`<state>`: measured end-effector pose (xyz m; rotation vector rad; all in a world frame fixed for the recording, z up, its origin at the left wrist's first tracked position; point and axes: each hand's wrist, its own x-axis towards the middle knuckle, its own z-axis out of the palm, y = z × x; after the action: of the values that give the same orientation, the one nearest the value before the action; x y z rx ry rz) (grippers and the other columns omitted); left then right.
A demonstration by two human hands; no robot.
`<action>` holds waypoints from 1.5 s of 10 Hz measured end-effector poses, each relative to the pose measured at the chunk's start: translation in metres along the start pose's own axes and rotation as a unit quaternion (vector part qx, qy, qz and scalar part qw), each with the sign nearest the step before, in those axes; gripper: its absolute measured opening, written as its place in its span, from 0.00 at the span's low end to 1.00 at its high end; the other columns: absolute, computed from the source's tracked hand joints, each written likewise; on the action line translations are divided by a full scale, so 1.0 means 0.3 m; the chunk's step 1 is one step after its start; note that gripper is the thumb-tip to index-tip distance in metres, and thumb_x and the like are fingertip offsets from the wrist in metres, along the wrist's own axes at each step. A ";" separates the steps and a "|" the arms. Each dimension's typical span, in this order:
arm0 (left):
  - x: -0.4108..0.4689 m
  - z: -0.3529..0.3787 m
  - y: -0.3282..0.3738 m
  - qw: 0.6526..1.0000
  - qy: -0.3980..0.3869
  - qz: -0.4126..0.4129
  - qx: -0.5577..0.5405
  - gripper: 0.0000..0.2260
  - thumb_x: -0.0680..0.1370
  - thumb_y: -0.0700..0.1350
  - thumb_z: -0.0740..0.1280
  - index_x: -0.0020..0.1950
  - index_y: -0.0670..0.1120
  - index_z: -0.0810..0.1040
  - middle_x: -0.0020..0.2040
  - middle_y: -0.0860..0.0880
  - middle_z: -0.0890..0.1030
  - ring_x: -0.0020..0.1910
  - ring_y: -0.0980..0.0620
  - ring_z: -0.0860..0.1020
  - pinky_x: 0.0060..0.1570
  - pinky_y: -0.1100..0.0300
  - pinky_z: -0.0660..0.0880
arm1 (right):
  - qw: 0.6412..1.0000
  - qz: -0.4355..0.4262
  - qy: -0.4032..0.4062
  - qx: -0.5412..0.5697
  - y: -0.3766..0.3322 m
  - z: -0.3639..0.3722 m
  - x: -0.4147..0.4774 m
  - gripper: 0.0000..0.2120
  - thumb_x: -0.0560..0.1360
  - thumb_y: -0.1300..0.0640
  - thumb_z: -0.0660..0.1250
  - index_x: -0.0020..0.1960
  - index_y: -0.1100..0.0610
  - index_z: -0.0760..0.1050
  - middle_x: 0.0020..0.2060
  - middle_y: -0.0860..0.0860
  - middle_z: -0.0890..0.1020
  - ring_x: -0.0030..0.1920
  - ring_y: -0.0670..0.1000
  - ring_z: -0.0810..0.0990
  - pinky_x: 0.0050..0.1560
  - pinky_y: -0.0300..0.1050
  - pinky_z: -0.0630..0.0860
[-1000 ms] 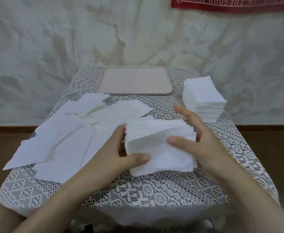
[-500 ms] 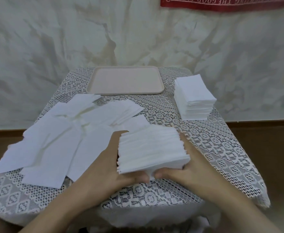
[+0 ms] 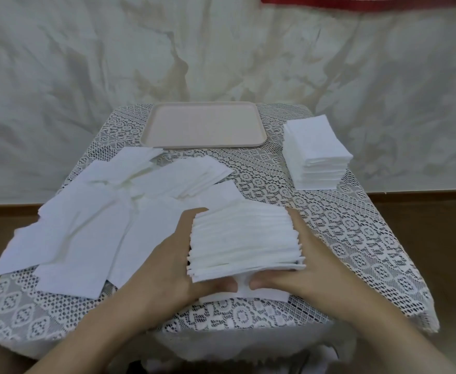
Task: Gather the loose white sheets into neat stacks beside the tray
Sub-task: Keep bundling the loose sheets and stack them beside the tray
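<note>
A thick bundle of white sheets (image 3: 244, 241) stands on edge on the lace-covered table (image 3: 356, 249), near the front. My left hand (image 3: 175, 255) grips its left side and my right hand (image 3: 313, 263) grips its right side, both thumbs meeting under the near edge. One flat sheet (image 3: 270, 295) lies beneath the bundle. Loose white sheets (image 3: 91, 228) are spread over the table's left half. A neat finished stack (image 3: 316, 152) stands to the right of the beige tray (image 3: 203, 125).
The beige tray sits at the table's far middle against a pale draped wall (image 3: 59, 76). Bare lace shows between the held bundle and the finished stack. A red banner (image 3: 369, 1) hangs at the top right. Brown floor lies on both sides.
The bundle went from lying tilted in my hands to standing on edge on the table. Both hands slid down to its sides, with the thumbs now under the near edge.
</note>
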<state>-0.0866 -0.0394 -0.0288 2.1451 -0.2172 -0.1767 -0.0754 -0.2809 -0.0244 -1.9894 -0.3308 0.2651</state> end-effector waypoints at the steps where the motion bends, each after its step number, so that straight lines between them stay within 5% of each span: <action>1: 0.000 0.007 -0.003 0.999 -0.001 -0.024 0.043 0.37 0.78 0.32 0.74 0.80 0.56 0.62 0.66 0.53 0.80 0.65 0.51 0.79 0.54 0.69 0.76 | 0.999 -0.010 0.025 -0.022 -0.001 0.009 0.005 0.39 0.63 0.51 0.85 0.62 0.32 0.65 0.55 0.33 0.82 0.54 0.35 0.81 0.50 0.36 0.76; 2: 0.001 -0.007 -0.021 0.999 0.007 -0.025 0.021 0.32 0.79 0.36 0.74 0.79 0.52 0.68 0.70 0.50 0.79 0.69 0.49 0.78 0.63 0.60 0.77 | 0.999 -0.023 0.045 -0.010 -0.020 0.011 0.008 0.39 0.61 0.47 0.85 0.60 0.29 0.65 0.55 0.34 0.82 0.54 0.37 0.82 0.53 0.45 0.79; 3: -0.015 -0.050 0.028 0.998 -0.001 -0.009 -0.057 0.34 0.72 0.58 0.80 0.75 0.53 0.73 0.70 0.57 0.80 0.70 0.58 0.77 0.70 0.59 0.74 | 0.998 -0.041 0.028 0.038 -0.049 -0.011 0.020 0.34 0.60 0.39 0.81 0.61 0.31 0.68 0.56 0.36 0.82 0.55 0.39 0.82 0.53 0.44 0.80; 4: -0.008 -0.095 0.036 0.996 0.008 0.033 -0.083 0.33 0.70 0.51 0.82 0.72 0.54 0.73 0.66 0.61 0.82 0.66 0.63 0.79 0.63 0.68 0.74 | 0.995 -0.034 -0.019 0.089 -0.071 -0.039 0.058 0.36 0.62 0.39 0.79 0.68 0.33 0.69 0.59 0.41 0.82 0.59 0.45 0.82 0.57 0.49 0.81; 6: 0.014 -0.175 0.033 0.991 -0.021 -0.024 -0.128 0.28 0.70 0.61 0.80 0.67 0.59 0.77 0.58 0.65 0.85 0.59 0.64 0.83 0.59 0.66 0.78 | 0.985 0.028 -0.159 0.058 -0.134 -0.058 0.138 0.35 0.66 0.48 0.80 0.71 0.41 0.72 0.59 0.46 0.84 0.57 0.47 0.85 0.55 0.43 0.79; 7: 0.022 -0.185 0.006 0.960 0.045 -0.026 -0.276 0.34 0.69 0.59 0.76 0.74 0.57 0.74 0.66 0.51 0.84 0.65 0.48 0.83 0.69 0.41 0.75 | 0.985 0.039 -0.108 0.130 -0.141 -0.006 0.171 0.35 0.67 0.54 0.79 0.72 0.49 0.72 0.56 0.49 0.86 0.57 0.54 0.85 0.58 0.50 0.80; 8: 0.021 -0.126 0.020 0.901 0.085 -0.011 -0.425 0.31 0.74 0.52 0.73 0.76 0.50 0.72 0.68 0.45 0.83 0.66 0.44 0.82 0.65 0.44 0.80 | 0.966 0.052 -0.072 0.242 -0.143 0.067 0.187 0.36 0.67 0.56 0.80 0.72 0.52 0.71 0.56 0.49 0.87 0.56 0.53 0.86 0.51 0.45 0.82; 9: 0.013 -0.061 0.032 0.879 0.104 -0.028 -0.464 0.27 0.75 0.51 0.69 0.73 0.47 0.76 0.63 0.44 0.86 0.58 0.44 0.86 0.47 0.54 0.85 | 0.966 0.053 -0.065 0.246 -0.138 0.109 0.178 0.34 0.67 0.55 0.77 0.72 0.48 0.71 0.56 0.47 0.86 0.57 0.50 0.85 0.54 0.45 0.80; 10: 0.016 -0.044 0.020 0.918 0.116 -0.004 -0.380 0.24 0.76 0.52 0.70 0.72 0.48 0.77 0.62 0.46 0.86 0.60 0.45 0.85 0.54 0.50 0.85 | 0.973 0.037 -0.081 0.212 -0.142 0.107 0.164 0.32 0.69 0.50 0.75 0.72 0.42 0.70 0.57 0.46 0.86 0.57 0.49 0.85 0.59 0.49 0.80; 12: 0.031 -0.008 0.038 0.940 0.169 0.032 -0.295 0.24 0.74 0.59 0.72 0.67 0.50 0.79 0.56 0.54 0.87 0.56 0.55 0.86 0.49 0.65 0.81 | 0.962 0.020 0.016 0.270 -0.169 0.206 0.145 0.20 0.75 0.39 0.71 0.63 0.45 0.78 0.53 0.44 0.87 0.53 0.46 0.86 0.51 0.43 0.83; 13: 0.033 -0.006 0.038 0.938 0.207 0.036 -0.274 0.29 0.71 0.67 0.66 0.66 0.53 0.78 0.57 0.60 0.86 0.57 0.61 0.84 0.49 0.71 0.77 | 0.954 0.016 0.045 0.294 -0.173 0.256 0.143 0.25 0.72 0.37 0.66 0.65 0.47 0.76 0.53 0.42 0.87 0.54 0.43 0.86 0.51 0.40 0.82; 15: 0.022 0.011 0.046 0.934 0.212 0.033 -0.286 0.12 0.82 0.60 0.64 0.63 0.58 0.77 0.54 0.69 0.84 0.56 0.70 0.81 0.49 0.78 0.73 | 0.951 0.036 0.070 0.300 -0.165 0.276 0.158 0.33 0.71 0.27 0.68 0.70 0.44 0.74 0.59 0.40 0.85 0.61 0.43 0.83 0.67 0.52 0.76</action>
<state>-0.0820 -0.0510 -0.0193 1.5424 0.0199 0.2404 -0.0639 -0.1743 -0.0164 -1.4077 -0.0682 0.2353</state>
